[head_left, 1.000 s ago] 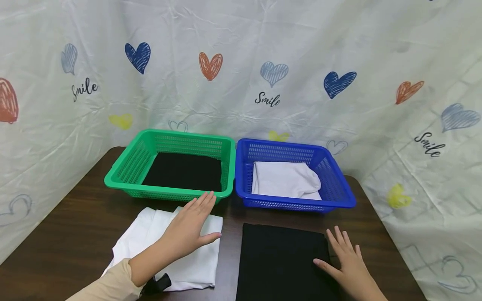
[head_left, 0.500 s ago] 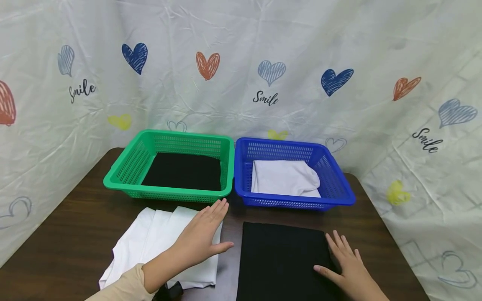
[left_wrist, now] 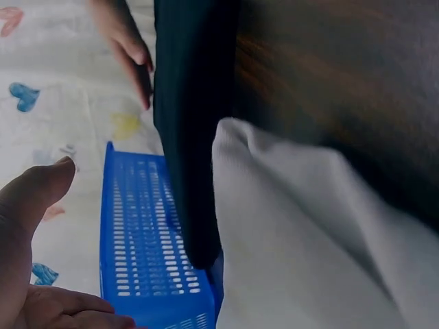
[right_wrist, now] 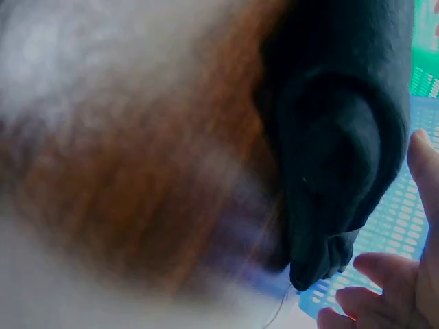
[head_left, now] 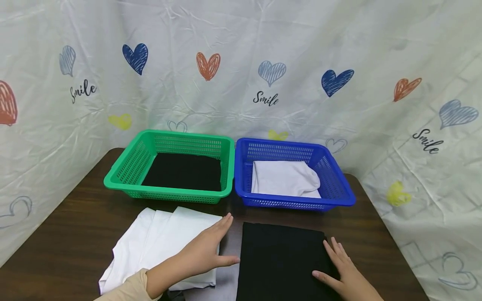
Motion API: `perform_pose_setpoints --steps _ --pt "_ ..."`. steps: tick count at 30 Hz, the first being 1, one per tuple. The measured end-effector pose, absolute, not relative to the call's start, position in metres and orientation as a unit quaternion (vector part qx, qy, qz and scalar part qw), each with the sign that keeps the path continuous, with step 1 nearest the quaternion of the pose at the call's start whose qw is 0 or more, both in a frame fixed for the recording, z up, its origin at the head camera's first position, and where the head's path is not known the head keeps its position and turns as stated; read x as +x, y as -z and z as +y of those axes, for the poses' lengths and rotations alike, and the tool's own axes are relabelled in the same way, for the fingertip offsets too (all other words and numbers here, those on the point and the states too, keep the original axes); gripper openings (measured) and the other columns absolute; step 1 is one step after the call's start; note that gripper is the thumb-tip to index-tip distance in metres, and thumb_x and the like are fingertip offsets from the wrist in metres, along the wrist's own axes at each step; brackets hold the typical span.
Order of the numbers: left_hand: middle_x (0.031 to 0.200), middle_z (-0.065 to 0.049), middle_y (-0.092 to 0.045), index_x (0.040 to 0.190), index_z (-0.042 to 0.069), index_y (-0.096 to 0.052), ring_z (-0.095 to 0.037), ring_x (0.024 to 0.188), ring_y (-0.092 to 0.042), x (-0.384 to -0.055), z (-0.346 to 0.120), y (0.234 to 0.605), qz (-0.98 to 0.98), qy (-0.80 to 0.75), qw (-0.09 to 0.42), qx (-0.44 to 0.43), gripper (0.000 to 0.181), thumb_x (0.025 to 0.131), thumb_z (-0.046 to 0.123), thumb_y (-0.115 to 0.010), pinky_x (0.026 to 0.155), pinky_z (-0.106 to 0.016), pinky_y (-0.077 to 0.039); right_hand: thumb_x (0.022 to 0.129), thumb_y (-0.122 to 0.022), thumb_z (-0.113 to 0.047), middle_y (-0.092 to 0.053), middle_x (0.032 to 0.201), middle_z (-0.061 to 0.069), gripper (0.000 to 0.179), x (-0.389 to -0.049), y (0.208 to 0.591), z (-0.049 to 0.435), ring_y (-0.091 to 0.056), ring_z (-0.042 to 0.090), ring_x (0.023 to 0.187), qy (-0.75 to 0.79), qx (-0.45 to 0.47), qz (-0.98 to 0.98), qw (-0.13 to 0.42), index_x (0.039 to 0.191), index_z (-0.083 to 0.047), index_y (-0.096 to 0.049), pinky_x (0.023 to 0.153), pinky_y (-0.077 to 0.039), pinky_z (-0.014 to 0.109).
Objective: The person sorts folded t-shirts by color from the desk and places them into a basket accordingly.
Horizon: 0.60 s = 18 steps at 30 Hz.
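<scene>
My left hand (head_left: 203, 253) hovers over the right side of a folded white cloth (head_left: 162, 238), fingers extended and thumb spread toward the black cloth. In the left wrist view, a gap separates this hand from the white cloth (left_wrist: 288, 219). At the right edge of a folded black cloth (head_left: 282, 259), my right hand (head_left: 348, 274) is held with its fingers apart and thumb over the cloth. The right wrist view shows the thick folded side of the black cloth (right_wrist: 343, 151) beside the fingers; whether they touch it, I cannot tell.
A green basket (head_left: 169, 194) holding a folded black cloth (head_left: 184, 171) stands at the back left. Beside it a blue basket (head_left: 293, 202) holds a folded white cloth (head_left: 284, 179). The dark wooden table (head_left: 56, 246) ends at a patterned white curtain (head_left: 233, 33).
My left hand has shifted right and nearer to me, off the green basket's front edge. The right hand's fingers have dropped slightly. Both cloths on the table lie in place.
</scene>
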<state>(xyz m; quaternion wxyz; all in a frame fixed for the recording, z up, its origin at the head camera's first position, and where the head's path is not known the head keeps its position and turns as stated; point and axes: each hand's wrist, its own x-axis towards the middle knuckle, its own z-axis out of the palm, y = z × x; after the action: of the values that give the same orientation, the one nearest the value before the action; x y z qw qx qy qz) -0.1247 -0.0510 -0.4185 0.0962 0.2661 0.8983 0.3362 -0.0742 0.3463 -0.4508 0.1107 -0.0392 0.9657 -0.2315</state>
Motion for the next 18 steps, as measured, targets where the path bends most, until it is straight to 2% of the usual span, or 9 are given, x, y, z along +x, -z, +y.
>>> perform_pose_setpoints --steps 12,18 --pt "0.164 -0.012 -0.027 0.156 0.002 -0.027 -0.032 0.148 -0.034 -0.1223 -0.0439 0.4224 0.864 -0.408 0.179 0.237 0.098 0.085 0.050 -0.075 0.117 -0.056 -0.034 0.093 -0.065 -0.045 0.001 0.158 0.041 0.098 -0.0738 0.4477 0.3408 -0.007 0.065 0.141 0.248 -0.003 0.950 0.187 0.157 0.003 -0.010 0.099 -0.033 0.079" --pt "0.162 -0.015 -0.031 0.154 -0.003 -0.028 -0.032 0.147 -0.036 -0.1218 -0.0409 0.4277 0.851 -0.430 0.203 0.224 0.097 0.085 0.047 -0.075 0.116 -0.056 -0.034 0.094 -0.064 -0.045 0.003 0.158 0.040 0.100 -0.0727 0.4487 0.3387 -0.002 0.064 0.142 0.264 0.011 0.942 0.207 0.157 0.004 -0.005 0.101 -0.027 0.081"
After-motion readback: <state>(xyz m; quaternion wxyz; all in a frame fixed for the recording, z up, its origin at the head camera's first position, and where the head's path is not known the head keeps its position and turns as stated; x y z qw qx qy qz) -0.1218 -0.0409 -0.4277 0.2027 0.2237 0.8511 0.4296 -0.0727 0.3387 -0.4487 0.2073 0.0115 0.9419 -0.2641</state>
